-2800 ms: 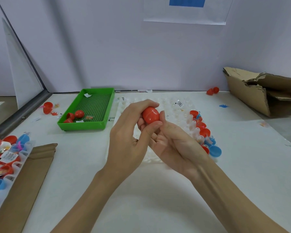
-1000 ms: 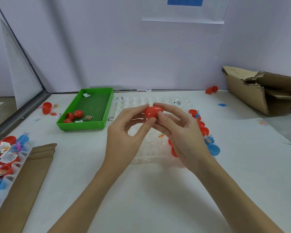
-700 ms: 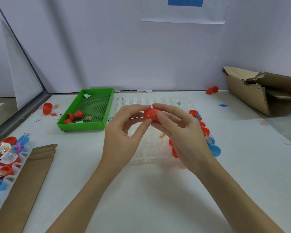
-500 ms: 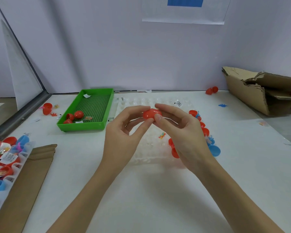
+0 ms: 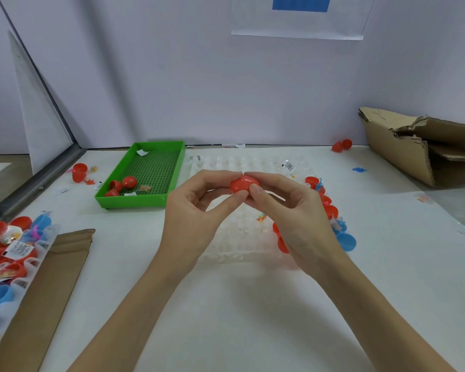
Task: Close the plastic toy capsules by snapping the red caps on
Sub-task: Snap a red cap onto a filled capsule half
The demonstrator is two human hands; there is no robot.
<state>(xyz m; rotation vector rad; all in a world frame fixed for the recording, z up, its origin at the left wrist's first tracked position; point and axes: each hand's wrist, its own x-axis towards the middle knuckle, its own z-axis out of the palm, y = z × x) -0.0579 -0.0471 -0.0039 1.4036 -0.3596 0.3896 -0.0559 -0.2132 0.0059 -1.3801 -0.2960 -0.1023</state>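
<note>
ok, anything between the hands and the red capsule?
No. Both the left hand and right hand already pinch the red capsule directly, above the clear tray; nothing visible sits between fingers and capsule.

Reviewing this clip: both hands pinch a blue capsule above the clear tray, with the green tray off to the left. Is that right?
Not quite. The capsule is red, not blue, as the head view shows. The rest holds: the left hand and right hand both pinch it above the clear tray, and the green tray sits off to the left.
</note>
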